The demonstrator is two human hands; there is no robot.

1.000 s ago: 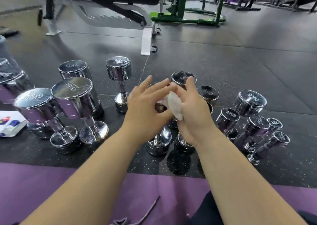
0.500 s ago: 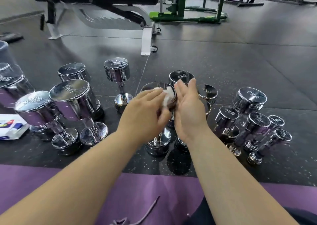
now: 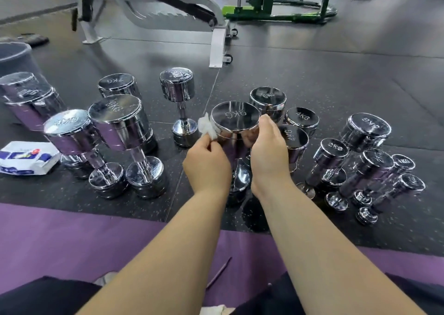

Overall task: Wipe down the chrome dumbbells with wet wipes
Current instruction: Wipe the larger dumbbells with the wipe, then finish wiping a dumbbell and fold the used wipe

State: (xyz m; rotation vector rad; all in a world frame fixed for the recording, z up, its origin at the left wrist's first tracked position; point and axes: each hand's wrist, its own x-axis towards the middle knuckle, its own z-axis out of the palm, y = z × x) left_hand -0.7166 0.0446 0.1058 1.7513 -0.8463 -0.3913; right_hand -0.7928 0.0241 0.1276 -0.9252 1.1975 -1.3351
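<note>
A person's left hand (image 3: 207, 168) pinches a crumpled white wet wipe (image 3: 206, 126) between thumb and curled fingers, holding it against the left rim of the top head of an upright chrome dumbbell (image 3: 235, 117). The right hand (image 3: 269, 156) curls round the right side of that same head, thumb at its upper edge. The dumbbell stands between both hands on a dark speckled rubber floor (image 3: 312, 86), among other shiny weights (image 3: 115, 120). A white and blue wipes packet (image 3: 26, 157) lies well to the left.
</note>
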